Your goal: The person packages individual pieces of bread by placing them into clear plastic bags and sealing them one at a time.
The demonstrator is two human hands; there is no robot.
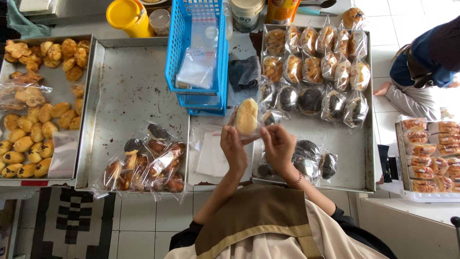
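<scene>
Nearest the camera are the person's beige and brown clothing and both forearms, raised over a white tiled floor (143, 225) with a black-and-white patterned rug (72, 220) at the lower left. The left hand (233, 148) and right hand (278, 146) meet at a pale yellow pastry (247, 116) in a clear plastic bag; the fingers of both hands are clamped on the bag's lower edge, holding the pastry upright just above the trays. A beaded bracelet (296, 180) sits on the right wrist.

Below the hands lies a low table made up of metal trays set side by side. The middle tray (129, 86), scratched and dull grey, carries a cluster of bagged brown and dark pastries (146, 163) near its front edge, with flat empty bags (213, 153) just to the right. The right tray (350, 163) holds dark bagged pastries (306, 163) close to the right hand and rows of bagged golden and dark ones (314, 72) farther back. The left tray (57, 91) is piled with unwrapped golden pastries (28, 139).

Farther off, a blue plastic basket (196, 52) holds more clear bags, with a dark cloth (244, 72) beside it. Beyond stand a yellow container (128, 17) and jars (247, 12). At the right, another person (424, 72) sits on the tiled floor beside a white tray of wrapped pastries (431, 158).
</scene>
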